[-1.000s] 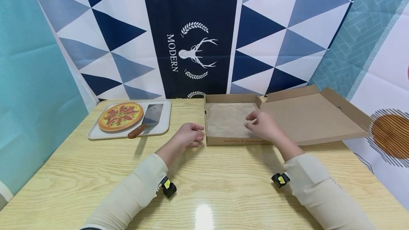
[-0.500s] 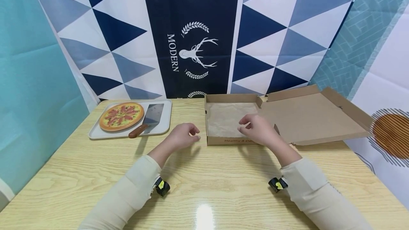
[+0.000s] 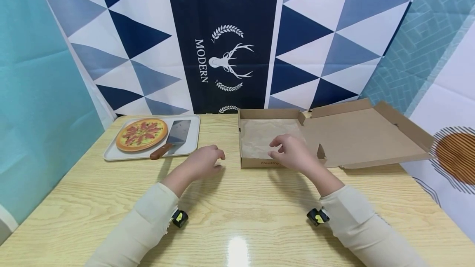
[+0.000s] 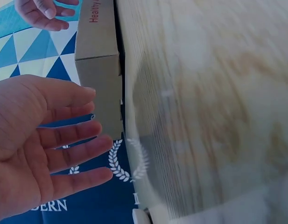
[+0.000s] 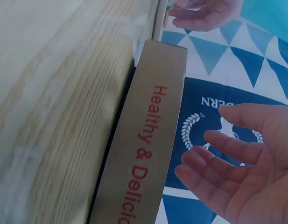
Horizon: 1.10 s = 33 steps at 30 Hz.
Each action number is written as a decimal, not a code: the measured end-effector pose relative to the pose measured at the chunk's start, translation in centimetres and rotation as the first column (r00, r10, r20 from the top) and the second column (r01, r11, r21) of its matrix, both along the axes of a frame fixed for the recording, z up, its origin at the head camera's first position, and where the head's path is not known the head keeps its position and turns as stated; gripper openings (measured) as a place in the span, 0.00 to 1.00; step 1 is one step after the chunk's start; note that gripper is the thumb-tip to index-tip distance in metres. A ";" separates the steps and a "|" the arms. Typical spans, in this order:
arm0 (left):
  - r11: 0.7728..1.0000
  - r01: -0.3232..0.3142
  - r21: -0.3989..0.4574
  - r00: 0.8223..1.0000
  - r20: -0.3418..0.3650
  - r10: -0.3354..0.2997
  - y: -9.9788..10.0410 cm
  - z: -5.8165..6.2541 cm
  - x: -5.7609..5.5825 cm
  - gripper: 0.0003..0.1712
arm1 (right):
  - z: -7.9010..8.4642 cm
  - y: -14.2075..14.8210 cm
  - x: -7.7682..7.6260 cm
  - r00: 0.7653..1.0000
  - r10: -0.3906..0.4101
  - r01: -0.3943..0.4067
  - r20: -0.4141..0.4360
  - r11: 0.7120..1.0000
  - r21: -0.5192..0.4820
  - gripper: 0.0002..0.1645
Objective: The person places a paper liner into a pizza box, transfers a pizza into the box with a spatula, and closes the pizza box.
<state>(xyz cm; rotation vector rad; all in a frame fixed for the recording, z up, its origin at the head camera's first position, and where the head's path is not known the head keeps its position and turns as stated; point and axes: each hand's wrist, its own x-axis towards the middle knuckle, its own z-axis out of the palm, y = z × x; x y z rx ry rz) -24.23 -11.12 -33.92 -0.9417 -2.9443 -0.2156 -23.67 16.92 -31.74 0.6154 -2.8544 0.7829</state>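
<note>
My left hand (image 3: 202,163) hovers over the table between the tray and the pizza box, holding nothing; in the left wrist view its fingers (image 4: 78,154) are spread and relaxed. My right hand (image 3: 290,151) hangs loosely bent over the front wall of the cardboard pizza box (image 3: 259,162), also holding nothing. That box lies with its lid (image 3: 356,139) folded out to the right and brown paper (image 3: 261,133) lining its base. Red lettering marks its front wall in the right wrist view. On the left, a pizza (image 3: 142,134) and a wooden-handled spatula (image 3: 178,132) rest on a white tray (image 3: 194,139).
The wooden table (image 3: 222,217) runs up to a patterned cloth backdrop (image 3: 230,40). A teal cloth (image 3: 48,94) hangs along the left side. The spatula's handle juts over the tray's front edge.
My left hand has drawn left, away from the box's left wall toward the tray. My right hand has shifted left along the box's front. Box, tray, pizza and spatula stay put.
</note>
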 end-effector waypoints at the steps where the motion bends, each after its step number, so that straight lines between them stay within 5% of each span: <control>1: 1.000 -0.004 -0.010 1.000 -0.005 0.004 -0.1 0.0 0.1 0.13 | 0.0 -0.2 0.0 1.000 0.003 -0.003 0.000 1.000 0.002 0.15; 21: 0.984 -0.058 -0.168 0.974 -0.225 0.019 -2.1 0.3 1.3 0.08 | -0.3 -3.3 0.6 0.982 0.115 -0.095 -0.148 0.986 0.137 0.14; 33: 0.969 -0.066 -0.237 0.966 -0.257 0.003 -3.0 0.8 1.7 0.09 | -0.2 -5.9 1.0 0.975 0.171 -0.157 -0.140 0.982 0.103 0.12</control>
